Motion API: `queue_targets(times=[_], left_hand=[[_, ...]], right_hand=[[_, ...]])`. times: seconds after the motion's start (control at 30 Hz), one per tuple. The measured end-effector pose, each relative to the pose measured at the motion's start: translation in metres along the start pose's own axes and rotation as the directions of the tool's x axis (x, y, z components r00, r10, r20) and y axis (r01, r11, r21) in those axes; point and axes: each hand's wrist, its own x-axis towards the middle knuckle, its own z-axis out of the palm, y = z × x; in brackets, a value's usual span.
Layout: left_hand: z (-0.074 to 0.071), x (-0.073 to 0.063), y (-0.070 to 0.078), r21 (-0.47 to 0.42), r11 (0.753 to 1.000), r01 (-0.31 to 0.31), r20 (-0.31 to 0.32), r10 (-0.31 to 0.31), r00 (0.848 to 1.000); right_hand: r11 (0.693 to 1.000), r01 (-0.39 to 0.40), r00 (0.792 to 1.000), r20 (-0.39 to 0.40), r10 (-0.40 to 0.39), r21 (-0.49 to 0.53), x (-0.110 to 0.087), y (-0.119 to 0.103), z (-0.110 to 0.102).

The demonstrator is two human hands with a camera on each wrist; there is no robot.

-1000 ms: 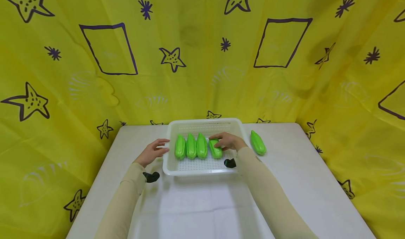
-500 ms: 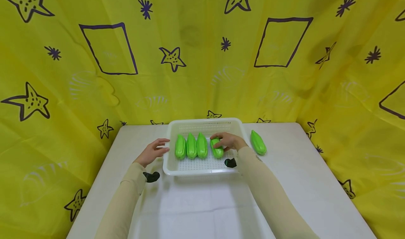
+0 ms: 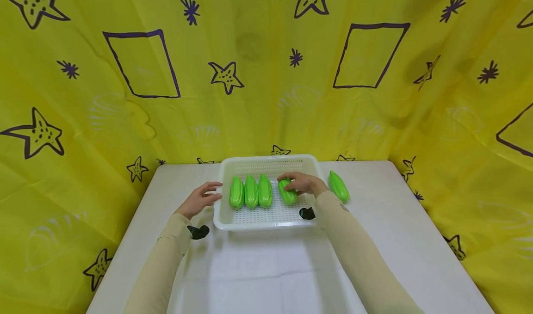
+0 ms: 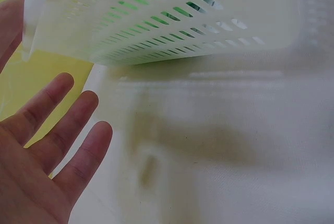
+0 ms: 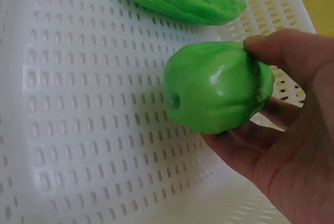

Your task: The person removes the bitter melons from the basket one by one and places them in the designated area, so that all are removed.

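Observation:
In the head view my right hand is over the right part of a white basket. Its thumb and fingers grip a glossy green bitter gourd, one end tipped toward the right wrist camera. Whether this gourd touches the basket floor I cannot tell. Three similar gourds lie side by side in the left half of the basket. My left hand is at the basket's left rim with fingers extended; in the left wrist view three fingers are spread below the rim, apart from it.
Outside the basket, to its right, another green gourd lies on the white table. A yellow patterned curtain surrounds the table at the back and sides. Dark devices stick out at both wrists.
My right hand has shifted slightly right, carrying the gripped gourd with it, so the gap to the row of three is wider. My left hand stays at the rim.

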Motion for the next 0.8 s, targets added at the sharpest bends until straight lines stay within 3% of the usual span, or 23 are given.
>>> queue_targets(times=[0.4,0.6,0.8], left_hand=[[0.000,0.000,0.001,0.005,1.000,0.013,0.000,-0.013,1.000],[0.000,0.001,0.001,0.009,1.000,0.007,0.004,-0.007,1.000],[0.000,0.002,0.001,0.010,1.000,0.004,0.006,-0.004,1.000]], right_hand=[[0.988,0.152,0.986,-0.068,-0.153,-0.022,-0.008,-0.009,-0.008],[0.967,0.234,0.959,-0.141,-0.247,-0.103,-0.015,-0.016,-0.014],[0.948,0.306,0.927,-0.198,-0.318,-0.093,-0.024,-0.022,-0.021]])
